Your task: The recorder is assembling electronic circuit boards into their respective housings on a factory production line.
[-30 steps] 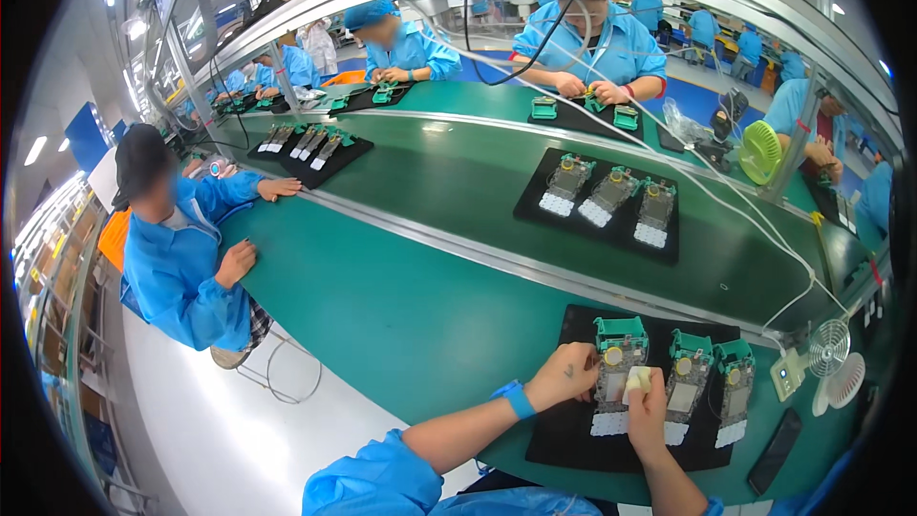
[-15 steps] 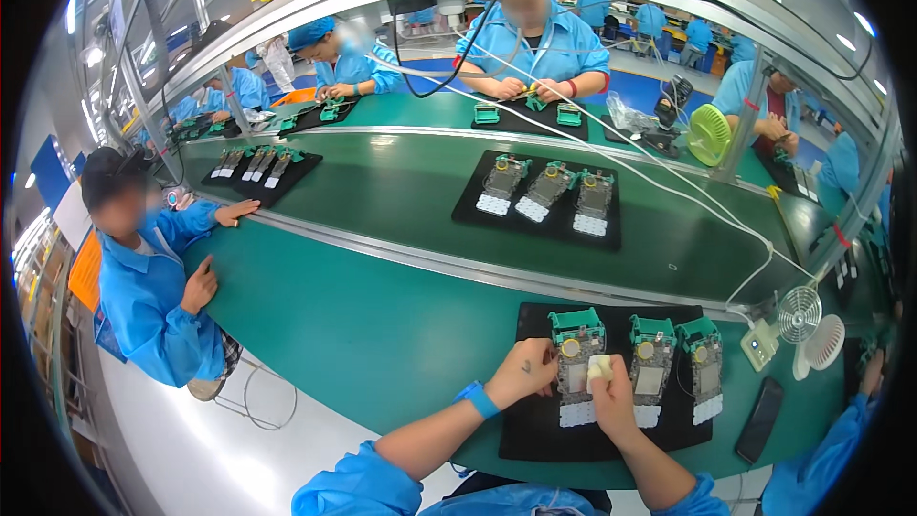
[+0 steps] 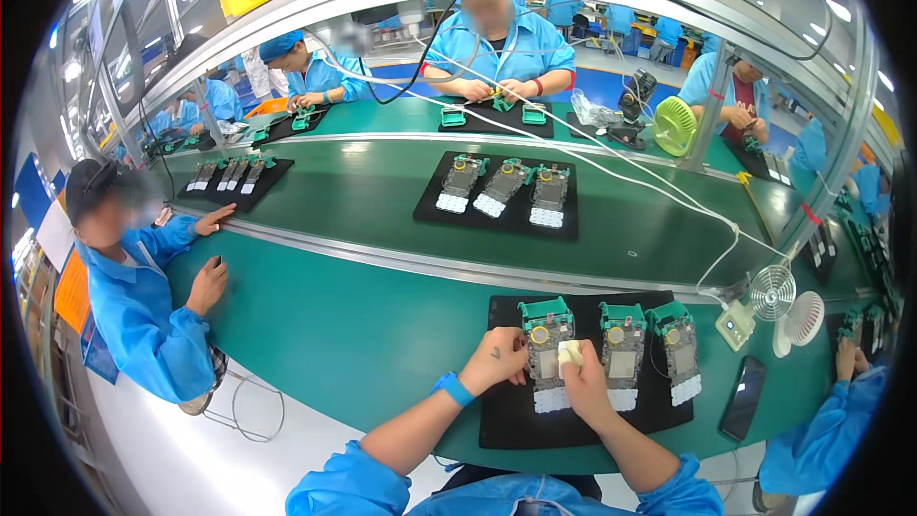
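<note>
Three circuit boards with green plastic frames at their far ends lie on a black mat in front of me. My left hand (image 3: 499, 355), a blue band on its wrist, has its fingers curled closed on the left edge of the leftmost circuit board (image 3: 548, 336). In my right hand (image 3: 588, 388) is a small pale cream pad (image 3: 570, 354), pinched over that board's right side. It hides part of the board. The middle board (image 3: 623, 363) and the right board (image 3: 680, 354) lie untouched beside it, white keypad-like strips at their near ends.
A dark phone (image 3: 743, 397) and small white fans (image 3: 773, 292) stand right of the black mat (image 3: 506, 420). Beyond a metal rail, the green belt carries another mat of boards (image 3: 497, 193). A co-worker (image 3: 143, 296) sits at the left; others work across the line.
The whole view has shifted, so the bench appears further left. My hands keep the same places at the leftmost board, the pad still in my right hand.
</note>
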A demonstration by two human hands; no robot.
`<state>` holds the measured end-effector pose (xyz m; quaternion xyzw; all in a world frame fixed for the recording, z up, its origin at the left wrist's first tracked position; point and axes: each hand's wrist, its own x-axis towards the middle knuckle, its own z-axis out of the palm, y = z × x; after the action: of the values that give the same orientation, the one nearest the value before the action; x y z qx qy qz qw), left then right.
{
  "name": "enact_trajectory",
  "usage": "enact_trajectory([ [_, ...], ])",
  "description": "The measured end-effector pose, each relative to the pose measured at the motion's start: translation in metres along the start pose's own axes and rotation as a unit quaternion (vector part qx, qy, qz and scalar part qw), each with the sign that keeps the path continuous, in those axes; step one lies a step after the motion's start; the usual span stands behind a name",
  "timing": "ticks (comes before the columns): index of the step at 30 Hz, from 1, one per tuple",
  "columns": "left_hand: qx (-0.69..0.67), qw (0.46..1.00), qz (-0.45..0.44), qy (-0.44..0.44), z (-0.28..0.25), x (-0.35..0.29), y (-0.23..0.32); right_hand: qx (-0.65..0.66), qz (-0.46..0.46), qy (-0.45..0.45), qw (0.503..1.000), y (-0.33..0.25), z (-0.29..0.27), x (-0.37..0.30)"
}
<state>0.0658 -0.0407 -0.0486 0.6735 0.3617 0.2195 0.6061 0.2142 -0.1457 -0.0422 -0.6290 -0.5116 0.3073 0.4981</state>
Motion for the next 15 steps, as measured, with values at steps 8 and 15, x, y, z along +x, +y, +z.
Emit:
enact_trajectory([
  [8,-0.287,0.951,-0.074,0.091,0.064,-0.007,0.003,-0.025,-0.117,0.051,0.991,0.038,-0.039,0.006],
  [15,-0.107,0.978,0.112,0.14,0.119,-0.039,-0.007,-0.008,-0.06,0.012,0.998,0.047,-0.069,0.0],
])
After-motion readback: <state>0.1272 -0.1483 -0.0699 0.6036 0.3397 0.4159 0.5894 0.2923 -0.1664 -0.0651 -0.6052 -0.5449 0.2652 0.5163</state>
